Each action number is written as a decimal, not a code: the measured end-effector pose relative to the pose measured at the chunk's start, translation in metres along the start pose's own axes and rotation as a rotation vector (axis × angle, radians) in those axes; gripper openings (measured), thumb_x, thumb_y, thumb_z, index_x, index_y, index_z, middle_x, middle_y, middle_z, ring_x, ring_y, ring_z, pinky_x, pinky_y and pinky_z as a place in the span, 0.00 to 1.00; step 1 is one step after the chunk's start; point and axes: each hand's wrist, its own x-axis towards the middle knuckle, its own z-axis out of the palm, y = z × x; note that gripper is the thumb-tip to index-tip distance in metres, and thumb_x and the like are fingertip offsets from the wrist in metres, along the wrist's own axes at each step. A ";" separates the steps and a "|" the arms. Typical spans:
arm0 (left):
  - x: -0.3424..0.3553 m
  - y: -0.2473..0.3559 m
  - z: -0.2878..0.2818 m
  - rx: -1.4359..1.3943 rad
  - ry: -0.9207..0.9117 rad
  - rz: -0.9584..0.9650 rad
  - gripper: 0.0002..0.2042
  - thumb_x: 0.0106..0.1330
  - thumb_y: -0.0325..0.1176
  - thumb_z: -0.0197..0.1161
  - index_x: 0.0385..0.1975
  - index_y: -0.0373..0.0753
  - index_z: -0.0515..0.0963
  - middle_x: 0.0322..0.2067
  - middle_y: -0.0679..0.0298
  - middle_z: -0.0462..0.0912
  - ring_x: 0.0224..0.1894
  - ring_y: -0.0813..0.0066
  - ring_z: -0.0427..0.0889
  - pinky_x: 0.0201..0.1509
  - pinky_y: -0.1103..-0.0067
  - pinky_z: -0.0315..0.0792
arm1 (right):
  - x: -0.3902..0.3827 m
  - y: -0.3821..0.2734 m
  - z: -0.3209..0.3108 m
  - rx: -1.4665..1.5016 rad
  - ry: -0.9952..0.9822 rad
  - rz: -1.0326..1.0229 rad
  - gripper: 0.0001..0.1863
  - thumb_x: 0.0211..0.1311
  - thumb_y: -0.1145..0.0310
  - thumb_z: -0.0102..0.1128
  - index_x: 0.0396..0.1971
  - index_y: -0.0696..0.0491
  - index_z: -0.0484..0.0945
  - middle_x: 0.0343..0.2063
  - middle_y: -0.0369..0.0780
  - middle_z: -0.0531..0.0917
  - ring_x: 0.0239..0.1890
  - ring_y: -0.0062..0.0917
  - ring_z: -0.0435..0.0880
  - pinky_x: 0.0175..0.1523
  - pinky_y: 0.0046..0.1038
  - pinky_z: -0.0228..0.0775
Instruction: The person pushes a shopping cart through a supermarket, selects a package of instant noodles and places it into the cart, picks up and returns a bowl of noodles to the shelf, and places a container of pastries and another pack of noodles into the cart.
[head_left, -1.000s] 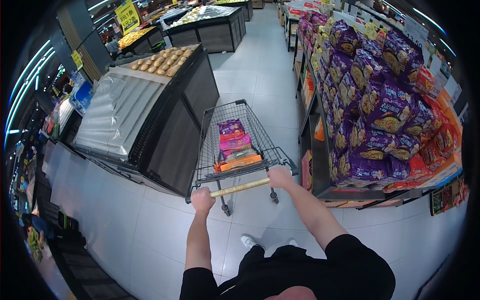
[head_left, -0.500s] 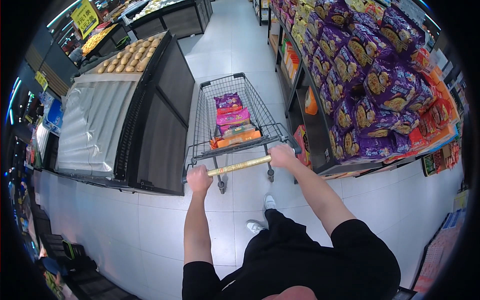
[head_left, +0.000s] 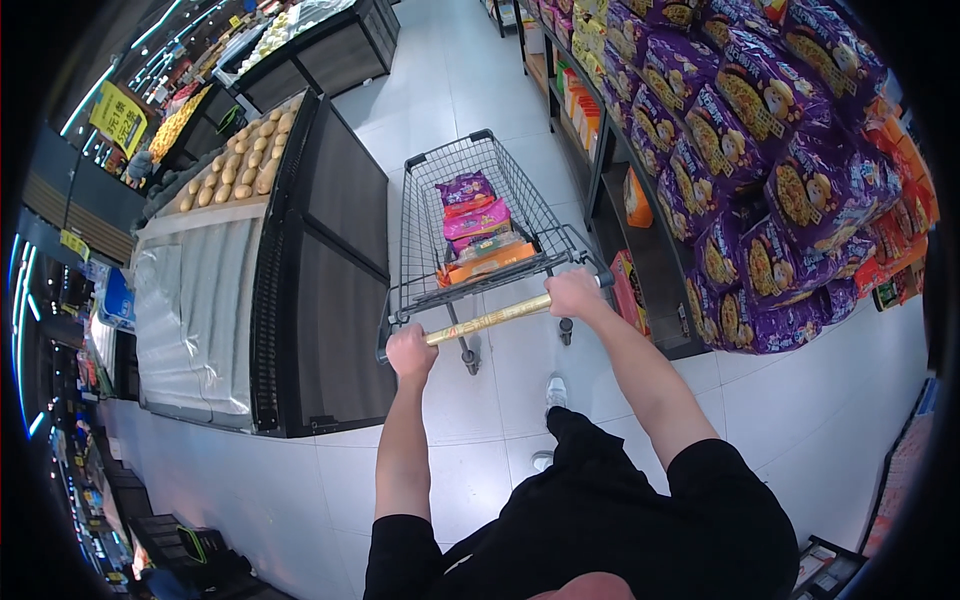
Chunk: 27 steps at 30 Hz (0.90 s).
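Observation:
Both my hands are closed around the yellow handlebar (head_left: 490, 319) of a wire shopping cart (head_left: 553, 205). My left hand (head_left: 411, 351) wraps the bar near its left end, and my right hand (head_left: 575, 292) grips it near the right end. Inside the basket lie a purple package (head_left: 466, 191), a pink package (head_left: 480, 220) and an orange package (head_left: 487, 264), one behind another. The orange one is nearest the handle.
A dark produce stand (head_left: 335, 250) with rows of potatoes (head_left: 245, 160) and a plastic-covered section rises close on the left. Along the right runs a shelf (head_left: 640, 280) heaped with purple noodle packs (head_left: 750, 120). A tiled aisle (head_left: 440, 70) stretches ahead between them.
The cart and I have moved a little forward along the aisle, and the stand and shelf have come nearer. My feet have shifted; both hands keep their hold on the handlebar.

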 end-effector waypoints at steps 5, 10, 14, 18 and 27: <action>0.045 -0.006 0.018 0.016 -0.055 -0.011 0.06 0.46 0.29 0.64 0.16 0.41 0.73 0.17 0.60 0.76 0.24 0.59 0.77 0.31 0.65 0.69 | 0.044 0.015 -0.007 0.038 0.048 0.000 0.12 0.44 0.66 0.61 0.31 0.49 0.86 0.29 0.42 0.87 0.37 0.37 0.87 0.43 0.38 0.78; 0.083 -0.011 0.032 0.059 -0.044 -0.017 0.06 0.45 0.29 0.65 0.15 0.43 0.73 0.17 0.61 0.76 0.24 0.59 0.77 0.31 0.65 0.68 | 0.082 0.025 -0.019 0.067 0.099 -0.013 0.11 0.43 0.67 0.62 0.29 0.49 0.86 0.28 0.43 0.87 0.35 0.36 0.87 0.42 0.37 0.78; 0.106 -0.021 0.042 0.082 -0.082 -0.040 0.06 0.45 0.30 0.66 0.16 0.43 0.74 0.17 0.61 0.76 0.25 0.60 0.78 0.33 0.66 0.70 | 0.106 0.029 -0.028 0.068 0.114 -0.019 0.09 0.42 0.67 0.62 0.26 0.49 0.86 0.27 0.43 0.87 0.34 0.36 0.87 0.40 0.36 0.79; 0.128 -0.030 0.055 0.057 -0.107 -0.022 0.06 0.46 0.30 0.65 0.17 0.42 0.74 0.18 0.60 0.76 0.25 0.58 0.77 0.32 0.65 0.69 | 0.125 0.033 -0.035 0.071 0.110 -0.020 0.09 0.42 0.67 0.63 0.26 0.49 0.86 0.28 0.42 0.87 0.34 0.35 0.87 0.39 0.36 0.79; 0.192 -0.056 0.086 0.075 -0.059 0.035 0.06 0.45 0.30 0.64 0.15 0.43 0.72 0.16 0.61 0.75 0.23 0.60 0.77 0.31 0.66 0.69 | 0.182 0.036 -0.056 0.064 0.192 -0.003 0.10 0.43 0.66 0.63 0.29 0.49 0.84 0.27 0.40 0.86 0.32 0.35 0.87 0.38 0.36 0.79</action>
